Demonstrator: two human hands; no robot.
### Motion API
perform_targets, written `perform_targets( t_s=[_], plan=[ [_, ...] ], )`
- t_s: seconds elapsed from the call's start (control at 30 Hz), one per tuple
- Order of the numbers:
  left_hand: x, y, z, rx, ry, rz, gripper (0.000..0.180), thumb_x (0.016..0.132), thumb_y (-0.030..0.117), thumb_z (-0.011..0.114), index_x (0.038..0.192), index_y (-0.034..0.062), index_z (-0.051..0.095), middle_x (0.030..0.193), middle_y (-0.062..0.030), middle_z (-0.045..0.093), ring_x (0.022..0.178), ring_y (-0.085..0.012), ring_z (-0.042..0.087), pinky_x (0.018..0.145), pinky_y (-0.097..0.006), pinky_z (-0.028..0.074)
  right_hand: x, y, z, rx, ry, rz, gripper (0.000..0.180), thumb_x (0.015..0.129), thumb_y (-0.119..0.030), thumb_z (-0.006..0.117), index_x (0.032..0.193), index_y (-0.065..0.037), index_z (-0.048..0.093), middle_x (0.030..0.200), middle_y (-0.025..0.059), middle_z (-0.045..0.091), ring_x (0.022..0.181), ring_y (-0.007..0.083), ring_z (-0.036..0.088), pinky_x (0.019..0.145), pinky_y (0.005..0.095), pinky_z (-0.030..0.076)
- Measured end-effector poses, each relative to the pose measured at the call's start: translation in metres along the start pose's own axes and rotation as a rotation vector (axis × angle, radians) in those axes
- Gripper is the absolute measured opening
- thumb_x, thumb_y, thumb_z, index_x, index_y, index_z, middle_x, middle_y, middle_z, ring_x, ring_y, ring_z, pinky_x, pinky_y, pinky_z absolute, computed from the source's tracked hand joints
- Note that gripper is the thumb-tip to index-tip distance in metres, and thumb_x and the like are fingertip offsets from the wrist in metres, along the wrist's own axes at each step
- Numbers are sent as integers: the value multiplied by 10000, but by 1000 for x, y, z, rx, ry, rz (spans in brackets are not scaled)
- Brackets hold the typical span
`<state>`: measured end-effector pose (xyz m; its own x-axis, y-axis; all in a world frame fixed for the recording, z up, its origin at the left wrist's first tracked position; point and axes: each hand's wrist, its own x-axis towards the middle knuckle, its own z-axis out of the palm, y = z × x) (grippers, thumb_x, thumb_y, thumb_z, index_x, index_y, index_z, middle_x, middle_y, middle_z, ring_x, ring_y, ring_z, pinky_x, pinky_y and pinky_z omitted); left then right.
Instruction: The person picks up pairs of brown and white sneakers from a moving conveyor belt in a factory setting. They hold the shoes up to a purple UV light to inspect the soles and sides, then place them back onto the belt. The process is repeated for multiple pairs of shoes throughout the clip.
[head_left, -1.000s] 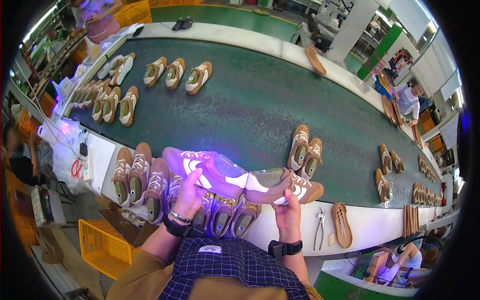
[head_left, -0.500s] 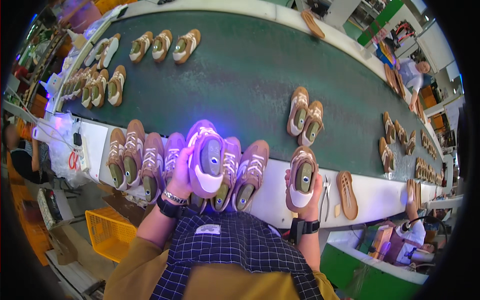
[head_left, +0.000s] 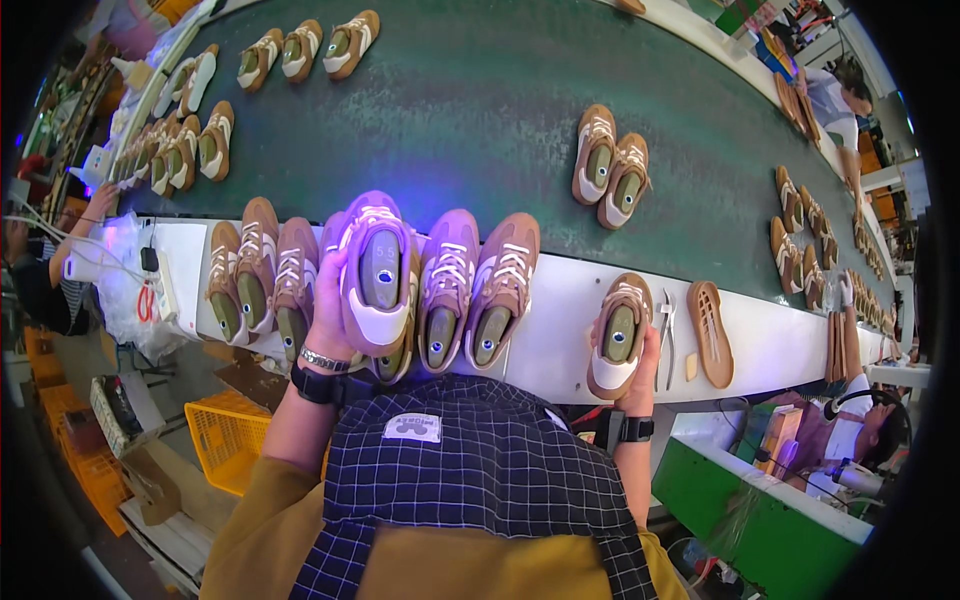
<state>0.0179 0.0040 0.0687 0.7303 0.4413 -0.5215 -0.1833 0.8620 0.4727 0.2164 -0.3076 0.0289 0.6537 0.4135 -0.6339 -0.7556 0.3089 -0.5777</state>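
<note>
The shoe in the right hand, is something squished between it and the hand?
Nothing that I can see. The right hand holds the shoe directly, bare skin against its right side; underneath is hidden. The pliers and brown sole lie off to the right, not between them.

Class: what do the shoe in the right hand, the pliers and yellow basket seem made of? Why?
Shoe in the right hand: matte brown upper, perhaps suede or synthetic; smoother white heel patch, possibly leather.
Pliers: probably metal, grey with a slight shine.
Yellow basket: likely moulded plastic, from its even colour and latticed walls.
</note>
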Motion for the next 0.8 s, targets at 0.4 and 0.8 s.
perform_targets(
  t_s=[0.4, 0.8],
  plan=[
    [-15, -5, -15, 9, 62, 8, 467, 896, 410, 394, 1153, 60, 567, 1039, -100, 636, 906, -218, 635, 784, -327, 524, 20, 2, -62, -143, -12, -34, 457, 876, -296, 521, 1216, 8, 488, 1152, 148, 588, 1041, 274, 584, 931, 383, 463],
    [2, -20, -27, -51, 90, 26, 451, 887, 364, 410, 1148, 23, 549, 1034, -119, 630, 902, -237, 624, 810, -346, 514, 2, -73, -30, -1747, 271, -361, 529, 709, -244, 718, 1093, 86, 566, 924, 201, 650, 830, 260, 633, 774, 364, 497]
  ],
)
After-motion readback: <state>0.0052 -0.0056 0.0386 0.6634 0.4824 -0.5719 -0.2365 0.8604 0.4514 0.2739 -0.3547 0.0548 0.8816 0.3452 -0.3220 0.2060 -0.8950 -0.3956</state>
